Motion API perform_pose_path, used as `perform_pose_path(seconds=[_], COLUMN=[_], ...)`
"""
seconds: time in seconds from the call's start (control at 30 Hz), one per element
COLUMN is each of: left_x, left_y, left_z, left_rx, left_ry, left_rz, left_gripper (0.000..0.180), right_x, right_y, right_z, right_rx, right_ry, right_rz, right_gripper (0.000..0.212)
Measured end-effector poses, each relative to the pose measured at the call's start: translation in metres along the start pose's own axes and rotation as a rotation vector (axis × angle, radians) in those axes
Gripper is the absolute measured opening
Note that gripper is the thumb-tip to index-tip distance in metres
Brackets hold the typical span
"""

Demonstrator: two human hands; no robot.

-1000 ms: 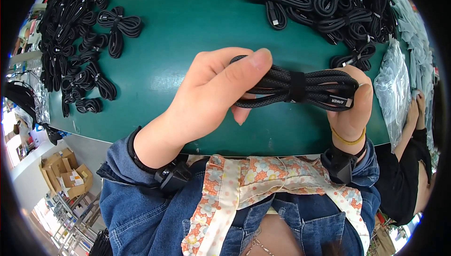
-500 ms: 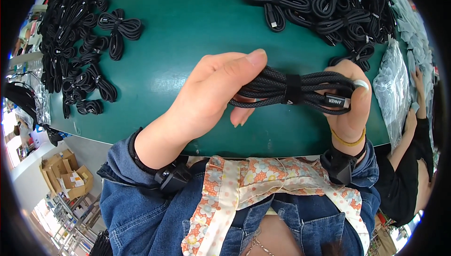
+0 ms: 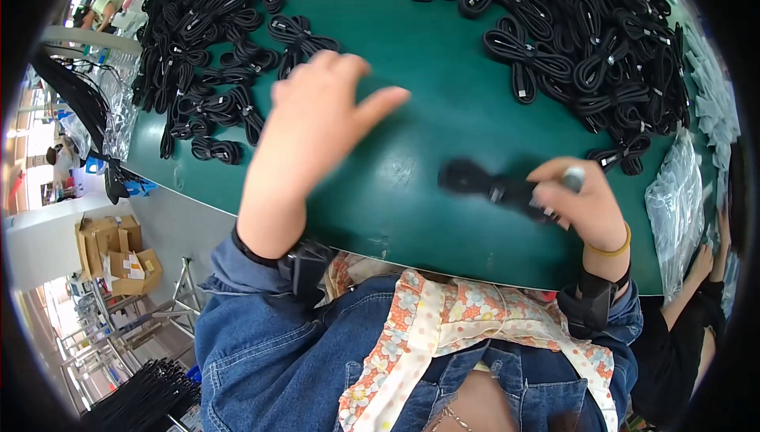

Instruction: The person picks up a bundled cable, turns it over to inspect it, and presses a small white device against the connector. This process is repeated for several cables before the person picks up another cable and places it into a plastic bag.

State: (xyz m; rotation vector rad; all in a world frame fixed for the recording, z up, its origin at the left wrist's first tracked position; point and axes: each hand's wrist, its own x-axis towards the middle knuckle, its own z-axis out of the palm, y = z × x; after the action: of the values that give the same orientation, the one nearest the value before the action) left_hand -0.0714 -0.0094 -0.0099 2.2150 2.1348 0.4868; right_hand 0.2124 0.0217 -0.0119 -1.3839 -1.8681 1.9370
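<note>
My right hand [image 3: 587, 209] grips one end of a coiled black cable [image 3: 475, 178], which is blurred and hangs just over the table, pointing left. A white or grey piece shows at the fingers, too unclear to name. My left hand [image 3: 309, 119] reaches forward with its fingers apart and holds nothing. Closest to its fingertips lies another tied black cable bundle [image 3: 297, 32], partly hidden by the hand.
The green table [image 3: 396, 218] bears a pile of black cable bundles [image 3: 210, 16] at far left and another pile [image 3: 570, 44] at far right. Clear plastic bags [image 3: 673, 210] lie at the right edge, near a co-worker's arm [image 3: 689, 285]. Cardboard boxes [image 3: 119, 254] stand lower left.
My left hand has let go of the coiled cable and moved left toward the left pile. My right hand has lowered the cable slightly. The view has shifted left.
</note>
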Motion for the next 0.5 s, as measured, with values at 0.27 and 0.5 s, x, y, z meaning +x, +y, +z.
perform_pose_path(seconds=[0.27,0.5], left_x=[0.014,0.029], left_y=[-0.07,-0.042], left_z=[0.023,0.007], left_rx=[0.523,0.33], left_ry=[0.132,0.13], left_rz=[0.014,0.135], left_gripper=[0.03,0.035], right_x=[0.011,0.016], right_y=[0.005,0.025], right_z=[-0.005,-0.006], right_rx=[0.88,0.638], right_ry=[0.456,0.19], right_rz=[-0.599,-0.533], right_gripper=[0.036,0.035])
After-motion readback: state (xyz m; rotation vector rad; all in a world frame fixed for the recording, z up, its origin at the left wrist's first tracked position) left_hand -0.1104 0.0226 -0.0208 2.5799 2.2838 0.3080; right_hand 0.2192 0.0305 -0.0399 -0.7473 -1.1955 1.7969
